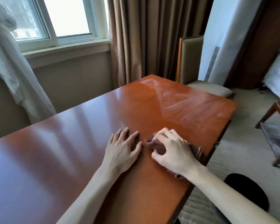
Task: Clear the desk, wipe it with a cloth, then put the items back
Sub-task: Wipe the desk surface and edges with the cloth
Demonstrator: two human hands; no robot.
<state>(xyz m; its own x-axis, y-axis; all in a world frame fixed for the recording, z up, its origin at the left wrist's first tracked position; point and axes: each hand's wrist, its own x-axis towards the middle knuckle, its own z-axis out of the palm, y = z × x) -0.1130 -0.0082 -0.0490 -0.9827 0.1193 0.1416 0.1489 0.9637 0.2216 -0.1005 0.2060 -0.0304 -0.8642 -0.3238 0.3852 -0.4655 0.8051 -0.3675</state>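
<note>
The right hand (171, 152) bears down on a brown cloth (158, 147) near the right edge of the polished wooden surface (71, 151), its fingers (160, 135) curled and bunching the fabric, thumb pinching the near fold. The cloth lies crumpled, its long axis running from the hand's fingertips back toward the wrist, a corner poking out under the forearm. The left hand (122, 149) rests flat just beside it, fingers spread and straight, holding nothing. Streaky wipe marks (192, 104) show on the far right part, before an upholstered chair (194, 65)
</note>
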